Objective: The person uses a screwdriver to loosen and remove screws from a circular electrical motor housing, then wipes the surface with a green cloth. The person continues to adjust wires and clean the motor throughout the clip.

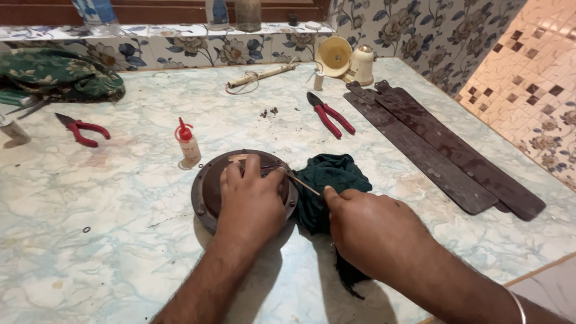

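Left hand [252,195] flat on round brown cover [207,192], fingers spread, gripping nothing. Right hand [366,231] pinches thin tool [300,182] over green cloth [330,177]. Open countertop [90,198] left; blades [444,156] right.

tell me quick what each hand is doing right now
Left hand: open, pressed flat on the round brown disc.
Right hand: closed, holding a thin rod.

Beside the dark brown round motor cover [207,192] lies a dark green cloth [330,180]. Beyond it are red-handled pliers [329,114], a red-capped bottle [188,143] and dark brown fan blades [444,156] on the pale marbled counter [90,240]; behind it, blue-flowered wall tiles [420,30].
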